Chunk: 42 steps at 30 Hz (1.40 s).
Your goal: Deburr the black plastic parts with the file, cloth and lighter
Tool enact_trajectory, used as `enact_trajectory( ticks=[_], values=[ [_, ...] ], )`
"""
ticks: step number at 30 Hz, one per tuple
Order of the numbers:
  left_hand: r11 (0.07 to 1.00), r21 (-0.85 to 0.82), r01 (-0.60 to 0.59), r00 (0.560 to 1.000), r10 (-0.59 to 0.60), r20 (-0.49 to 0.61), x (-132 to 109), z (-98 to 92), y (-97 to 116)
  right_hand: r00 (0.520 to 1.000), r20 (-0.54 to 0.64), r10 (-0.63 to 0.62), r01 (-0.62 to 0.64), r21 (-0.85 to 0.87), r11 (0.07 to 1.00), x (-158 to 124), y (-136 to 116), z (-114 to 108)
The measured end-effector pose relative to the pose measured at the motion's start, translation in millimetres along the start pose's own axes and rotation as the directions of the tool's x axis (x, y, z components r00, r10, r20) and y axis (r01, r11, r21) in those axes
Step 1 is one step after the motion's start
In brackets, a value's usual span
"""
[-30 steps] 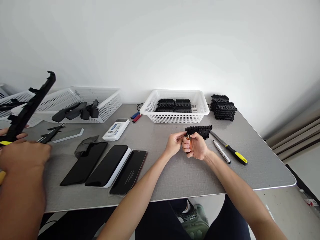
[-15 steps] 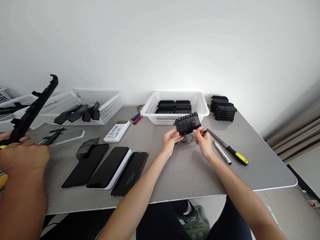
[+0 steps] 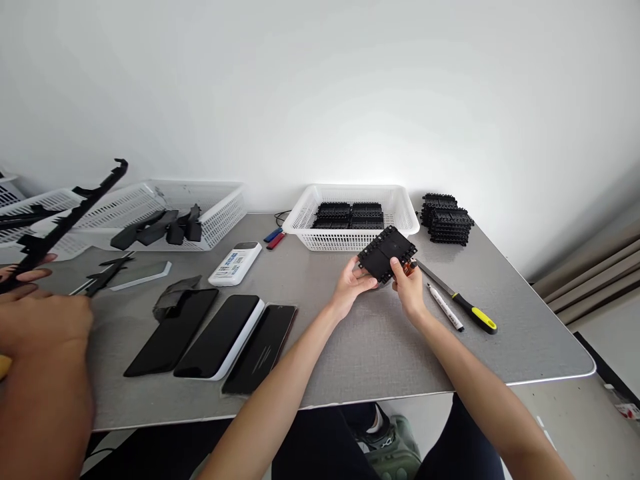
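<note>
A flat black plastic plate [image 3: 380, 253] with toothed edges is held up tilted over the table, in front of a white basket. My left hand [image 3: 349, 285] is closed on its lower left edge. My right hand [image 3: 409, 287] grips the lower right side, thumb pressed on the plate's face. A small orange and black object [image 3: 411, 267] shows at my right fingers; most of it is hidden, and I cannot tell its kind. Close to my right hand lie a white marker [image 3: 444, 308] and a file [image 3: 473, 310] with a black and yellow handle.
Similar plates sit in the white basket [image 3: 351, 239] and in stacks [image 3: 449, 225] to its right. Several phones [image 3: 217, 337] and a white power bank [image 3: 235, 263] lie left. At far left, a co-worker's hands [image 3: 45, 323] hold a long black part [image 3: 75, 217] near another basket [image 3: 220, 217].
The black plate has turned and tilted, dropping slightly to the right. My right thumb now lies on its face. The co-worker's long black part has swung lower.
</note>
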<state>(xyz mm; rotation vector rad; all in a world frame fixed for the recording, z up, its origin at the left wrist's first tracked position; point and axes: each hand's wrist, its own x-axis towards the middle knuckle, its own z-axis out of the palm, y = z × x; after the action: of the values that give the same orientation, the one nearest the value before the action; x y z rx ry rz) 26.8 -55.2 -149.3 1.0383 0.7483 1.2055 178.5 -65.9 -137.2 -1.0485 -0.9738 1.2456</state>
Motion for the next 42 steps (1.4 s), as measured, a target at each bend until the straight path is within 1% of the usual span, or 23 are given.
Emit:
enact_trajectory(
  ticks=[3,4,6,9,12,16,19,21,23,26,28,31,33,34,36,38,40,42],
  values=[
    [0.999,0.041,-0.031,1.000,0.031,-0.004,-0.1,0.9,1.9,0.986,-0.108,-0.126,0.122,-0.044,0.992,1.2,-0.6,-1.8],
    [0.997,0.063,-0.044,0.999,0.045,-0.013,0.0,0.8,2.5,0.979,-0.126,-0.161,0.154,-0.063,0.986,1.6,-1.0,-2.4],
    [0.989,0.130,-0.076,0.996,0.081,-0.033,0.2,0.4,3.1,0.967,-0.137,-0.213,0.201,-0.101,0.974,2.3,-1.9,-3.6],
    [0.969,0.220,-0.109,0.991,0.123,-0.049,0.4,-0.4,3.1,0.958,-0.129,-0.257,0.236,-0.159,0.959,2.6,-3.9,-5.8],
    [0.959,0.257,-0.117,0.989,0.136,-0.057,1.1,-1.7,2.6,0.956,-0.107,-0.273,0.248,-0.203,0.947,2.9,-5.7,-8.1],
    [0.943,0.310,-0.124,0.985,0.154,-0.074,1.9,-4.5,2.5,0.962,-0.059,-0.265,0.245,-0.232,0.941,3.7,-6.6,-10.6],
    [0.931,0.346,-0.117,0.988,0.145,-0.058,0.9,-5.8,3.4,0.966,-0.045,-0.253,0.234,-0.259,0.937,3.2,-6.7,-11.3],
    [0.923,0.367,-0.115,0.990,0.138,-0.037,-0.2,-6.1,3.8,0.966,-0.058,-0.252,0.228,-0.270,0.935,1.6,-7.6,-11.0],
    [0.914,0.387,-0.123,0.990,0.142,-0.021,-0.9,-6.3,3.3,0.959,-0.099,-0.266,0.231,-0.269,0.935,-1.3,-9.8,-10.2],
    [0.899,0.414,-0.146,0.985,0.172,-0.026,-0.5,-6.9,1.0,0.940,-0.168,-0.297,0.253,-0.241,0.937,-7.1,-15.2,-9.7],
    [0.888,0.430,-0.163,0.980,0.197,-0.035,0.3,-7.4,-0.5,0.940,-0.169,-0.298,0.261,-0.210,0.942,-10.4,-19.2,-10.4],
    [0.868,0.460,-0.186,0.972,0.230,-0.041,0.4,-6.9,-0.8,0.969,-0.082,-0.233,0.220,-0.149,0.964,-11.9,-23.2,-10.7],
    [0.850,0.486,-0.202,0.966,0.253,-0.042,-0.9,-5.1,0.0,0.990,0.033,-0.135,0.138,-0.103,0.985,-11.5,-24.0,-9.0],
    [0.840,0.500,-0.210,0.963,0.265,-0.041,-1.9,-3.8,0.6,0.992,0.103,-0.073,0.081,-0.082,0.993,-11.4,-24.1,-7.6],
    [0.825,0.520,-0.224,0.959,0.280,-0.031,-4.3,-0.9,1.6,0.969,0.243,0.056,-0.045,-0.050,0.998,-11.9,-24.1,-4.2],
    [0.806,0.541,-0.241,0.957,0.290,-0.007,-6.8,1.8,2.3,0.923,0.350,0.162,-0.161,-0.033,0.986,-13.3,-24.8,-1.2],
    [0.786,0.561,-0.259,0.954,0.300,0.020,-8.8,3.7,2.6,0.878,0.416,0.237,-0.250,-0.024,0.968,-14.6,-26.4,0.4],
    [0.772,0.575,-0.270,0.951,0.306,0.036,-10.2,4.9,2.5,0.846,0.447,0.289,-0.316,-0.016,0.949,-14.9,-28.7,0.7]
  ],
)
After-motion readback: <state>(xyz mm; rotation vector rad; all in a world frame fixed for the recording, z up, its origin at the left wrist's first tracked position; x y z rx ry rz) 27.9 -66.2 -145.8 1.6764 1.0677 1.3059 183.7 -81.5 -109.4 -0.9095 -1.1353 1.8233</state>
